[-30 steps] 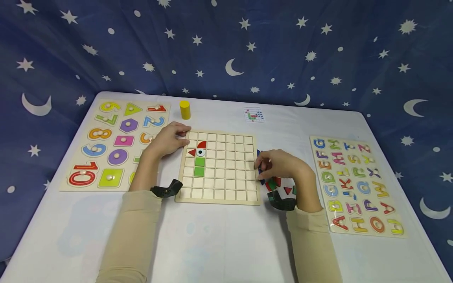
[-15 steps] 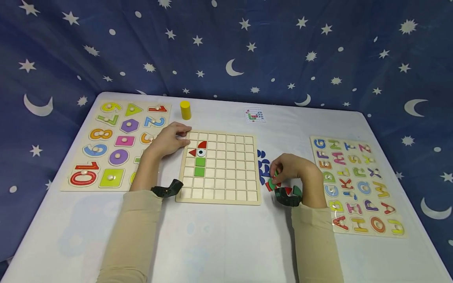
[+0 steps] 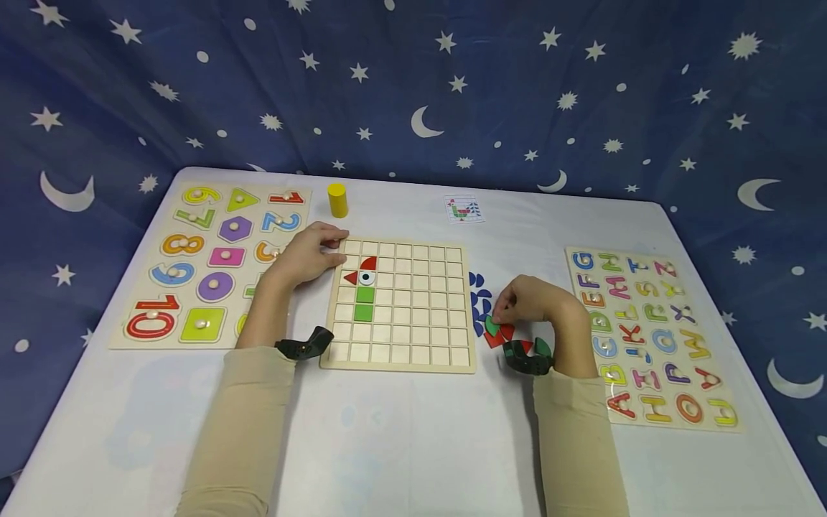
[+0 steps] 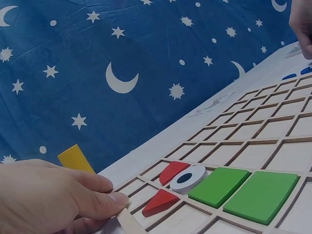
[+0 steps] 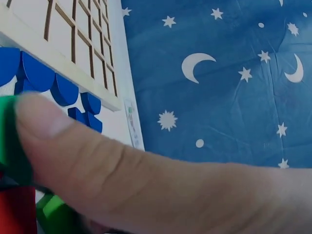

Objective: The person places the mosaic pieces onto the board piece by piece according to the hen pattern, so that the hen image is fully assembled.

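Note:
My left hand (image 3: 309,253) holds the upper left corner of a wooden grid board (image 3: 413,372), thumb against its rim in the left wrist view. In the board's cells lie a red quarter-circle (image 4: 172,171), a red triangle (image 4: 160,202), a white eye tile (image 4: 188,179) and two green squares (image 4: 262,196). To the right of the board, my right hand (image 3: 531,300) pinches a green quarter-circle block (image 3: 492,325) above the loose pieces. The right wrist view shows the thumb against this green block (image 5: 12,141); the other fingertips are hidden.
Blue pieces (image 3: 478,301) line the board's right edge, with red pieces (image 3: 494,339) below. A picture card (image 3: 464,210) and a yellow cylinder (image 3: 338,200) stand behind. A number board (image 3: 213,266) lies left, a letter board (image 3: 652,337) right.
My right hand has moved from the board's right edge, off the blue pieces, to the red and green pile and now has a green block. My left hand stays at the corner.

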`<state>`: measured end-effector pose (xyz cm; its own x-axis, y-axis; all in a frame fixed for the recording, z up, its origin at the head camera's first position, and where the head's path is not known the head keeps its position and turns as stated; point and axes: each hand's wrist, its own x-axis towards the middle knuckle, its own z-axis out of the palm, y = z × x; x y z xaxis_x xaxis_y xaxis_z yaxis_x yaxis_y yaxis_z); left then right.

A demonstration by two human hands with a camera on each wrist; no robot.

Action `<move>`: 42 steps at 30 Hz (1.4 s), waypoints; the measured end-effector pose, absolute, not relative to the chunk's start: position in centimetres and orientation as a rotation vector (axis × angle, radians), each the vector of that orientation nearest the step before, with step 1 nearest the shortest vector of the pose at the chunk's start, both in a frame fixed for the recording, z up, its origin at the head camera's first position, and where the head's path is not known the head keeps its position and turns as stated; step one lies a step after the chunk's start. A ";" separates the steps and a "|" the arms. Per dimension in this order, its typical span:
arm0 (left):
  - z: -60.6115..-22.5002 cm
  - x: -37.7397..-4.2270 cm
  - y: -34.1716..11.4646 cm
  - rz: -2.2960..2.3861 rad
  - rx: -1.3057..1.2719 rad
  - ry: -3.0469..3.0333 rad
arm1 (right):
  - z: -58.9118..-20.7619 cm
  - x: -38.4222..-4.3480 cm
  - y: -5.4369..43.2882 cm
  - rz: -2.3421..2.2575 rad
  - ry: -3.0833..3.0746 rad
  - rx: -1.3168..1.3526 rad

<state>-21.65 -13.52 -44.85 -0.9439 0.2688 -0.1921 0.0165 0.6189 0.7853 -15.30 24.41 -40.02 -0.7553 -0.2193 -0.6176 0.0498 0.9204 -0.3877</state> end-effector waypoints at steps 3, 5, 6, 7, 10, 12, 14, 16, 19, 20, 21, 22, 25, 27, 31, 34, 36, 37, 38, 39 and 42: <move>-44.9 -21.7 -13.5 1.236 0.234 2.554 | -39.9 -15.2 24.2 -0.484 2.360 -0.096; -44.9 -21.8 -13.5 1.234 0.237 2.557 | -39.8 -15.1 24.0 -0.465 2.348 -0.079; -44.9 -21.8 -13.5 1.234 0.238 2.557 | -39.8 -15.1 23.9 -0.455 2.343 -0.075; -44.9 -21.8 -13.6 1.234 0.239 2.559 | -39.8 -15.1 23.8 -0.449 2.338 -0.076; -45.0 -21.8 -13.6 1.237 0.242 2.561 | -39.8 -15.1 23.7 -0.443 2.342 -0.087; -45.0 -21.8 -13.6 1.242 0.239 2.556 | -39.8 -15.1 23.8 -0.456 2.346 -0.119; -45.1 -21.8 -13.6 1.246 0.237 2.552 | -39.7 -15.1 23.9 -0.472 2.349 -0.143; -45.1 -21.8 -13.6 1.252 0.235 2.548 | -39.5 -15.0 24.0 -0.485 2.359 -0.172; -45.1 -21.8 -13.5 1.249 0.241 2.550 | -39.1 -15.0 24.0 -0.499 2.393 -0.195; -45.1 -21.8 -13.5 1.248 0.243 2.551 | -38.9 -15.0 23.9 -0.509 2.411 -0.201; -45.0 -21.8 -13.5 1.246 0.242 2.552 | -38.7 -15.0 23.8 -0.520 2.430 -0.209; -45.0 -21.8 -13.5 1.245 0.241 2.552 | -38.6 -15.0 23.7 -0.537 2.450 -0.214; -45.0 -21.8 -13.6 1.242 0.243 2.555 | -38.3 -15.1 23.1 -0.620 2.517 -0.237; -44.9 -21.8 -13.6 1.241 0.241 2.556 | -38.2 -15.1 22.3 -0.689 2.570 -0.273; -44.9 -21.7 -13.5 1.233 0.247 2.557 | -38.1 -15.0 20.5 -0.789 2.687 -0.389; -44.8 -21.7 -13.4 1.222 0.251 2.563 | -38.1 -14.8 18.7 -0.813 2.735 -0.454; -44.8 -21.7 -13.4 1.217 0.253 2.565 | -38.2 -14.7 17.4 -0.818 2.753 -0.490; -44.8 -21.7 -13.4 1.215 0.254 2.566 | -38.2 -14.6 16.7 -0.816 2.756 -0.515; -44.8 -21.7 -13.4 1.211 0.255 2.569 | -38.3 -14.5 16.0 -0.811 2.757 -0.537; -44.8 -21.7 -13.4 1.208 0.255 2.570 | -38.4 -14.3 15.3 -0.805 2.758 -0.563; -44.8 -21.8 -13.4 1.201 0.257 2.576 | -38.8 -13.9 13.2 -0.772 2.752 -0.653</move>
<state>-21.76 -13.40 -44.77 -0.9430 0.2785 -0.1821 0.0395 0.6372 0.7697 -13.86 13.16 -38.77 -0.8800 -0.4683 -0.0791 -0.3588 0.7647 -0.5353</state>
